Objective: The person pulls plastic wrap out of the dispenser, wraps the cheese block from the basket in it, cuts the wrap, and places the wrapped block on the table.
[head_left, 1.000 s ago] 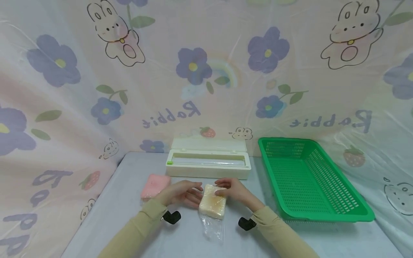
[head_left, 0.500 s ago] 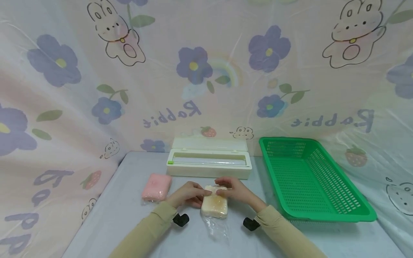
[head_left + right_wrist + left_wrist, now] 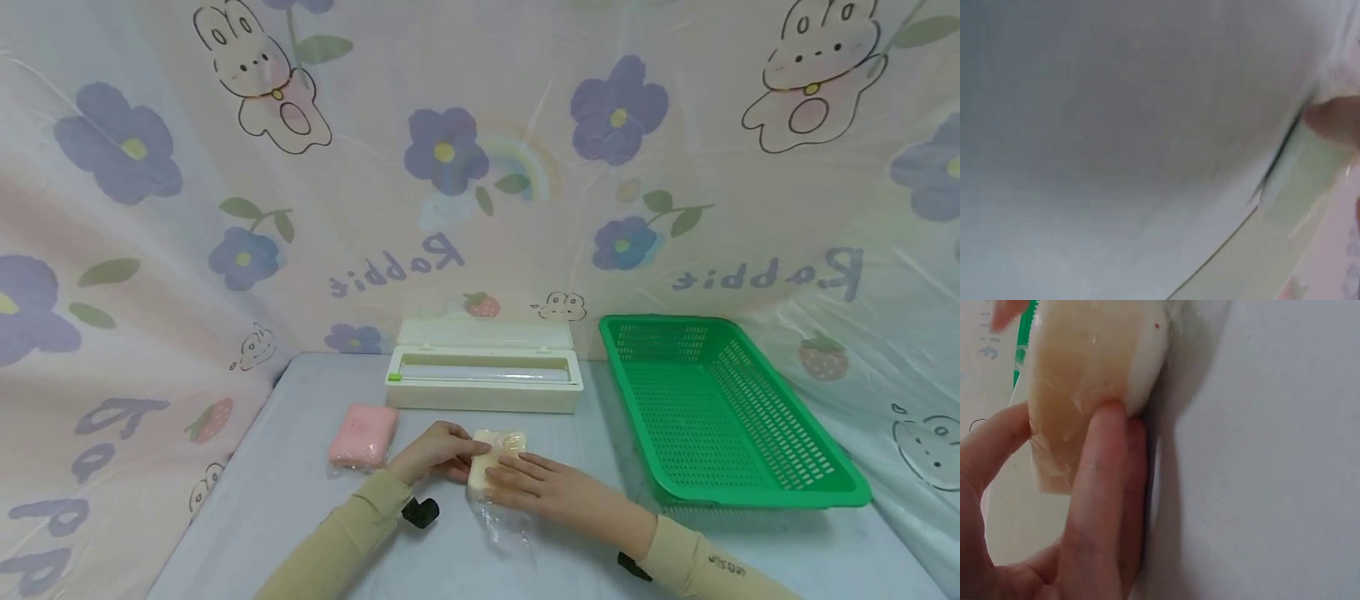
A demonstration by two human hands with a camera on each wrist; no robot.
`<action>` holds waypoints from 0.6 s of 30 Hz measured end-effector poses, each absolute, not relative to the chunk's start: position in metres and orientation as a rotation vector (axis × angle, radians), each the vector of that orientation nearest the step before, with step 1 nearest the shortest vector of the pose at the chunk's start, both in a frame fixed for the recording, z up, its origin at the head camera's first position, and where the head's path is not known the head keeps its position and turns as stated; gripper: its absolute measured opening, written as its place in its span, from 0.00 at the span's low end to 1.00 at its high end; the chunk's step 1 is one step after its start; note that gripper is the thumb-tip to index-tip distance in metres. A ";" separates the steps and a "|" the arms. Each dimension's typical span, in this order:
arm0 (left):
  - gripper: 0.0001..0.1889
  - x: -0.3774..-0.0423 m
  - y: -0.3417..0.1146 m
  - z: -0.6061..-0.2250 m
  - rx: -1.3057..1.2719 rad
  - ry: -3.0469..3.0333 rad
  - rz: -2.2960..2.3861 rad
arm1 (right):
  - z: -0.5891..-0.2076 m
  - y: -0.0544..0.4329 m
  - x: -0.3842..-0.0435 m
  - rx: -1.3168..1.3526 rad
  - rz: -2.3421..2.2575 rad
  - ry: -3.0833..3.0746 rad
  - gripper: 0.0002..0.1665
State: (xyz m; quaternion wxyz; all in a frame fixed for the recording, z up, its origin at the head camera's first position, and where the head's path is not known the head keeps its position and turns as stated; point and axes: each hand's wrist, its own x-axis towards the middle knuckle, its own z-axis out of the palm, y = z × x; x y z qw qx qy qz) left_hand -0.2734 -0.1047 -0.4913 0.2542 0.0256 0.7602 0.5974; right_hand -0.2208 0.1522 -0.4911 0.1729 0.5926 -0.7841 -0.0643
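A cream and tan bread-like block [image 3: 500, 438] wrapped in clear plastic film lies on the table in front of me. Loose film [image 3: 504, 533] trails from its near end. My left hand [image 3: 438, 451] holds the block's left edge, thumb on top and fingers against its side; the left wrist view shows the fingers [image 3: 1094, 494] pressed to the wrapped edge. Laid across the block from the right, my right hand [image 3: 558, 493] has its fingers extended over the top and covers the near right part. Only a blurred fingertip [image 3: 1332, 119] of it shows beside the block in the right wrist view.
A pink film-wrapped block [image 3: 364, 435] lies to the left. Behind the hands stands a white cling film dispenser [image 3: 485, 401], lid raised, a roll inside. At the right is a green perforated basket [image 3: 693, 417]. A patterned cloth [image 3: 517, 242] hangs behind the table.
My left thumb has come onto the block's top. My right hand has shifted from the far right corner toward me, and its fingers now lie across the block.
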 end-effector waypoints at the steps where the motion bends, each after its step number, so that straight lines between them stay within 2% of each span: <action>1: 0.18 -0.274 -0.104 -0.491 0.066 2.071 1.619 | -0.492 0.151 -0.218 1.692 -0.238 -2.190 0.37; 4: 0.19 -0.274 -0.103 -0.492 0.062 2.086 1.610 | -0.493 0.146 -0.213 1.736 -0.290 -2.110 0.29; 18: 0.18 -0.275 -0.102 -0.497 0.046 2.061 1.649 | -0.492 0.130 -0.211 1.838 -0.174 -2.043 0.24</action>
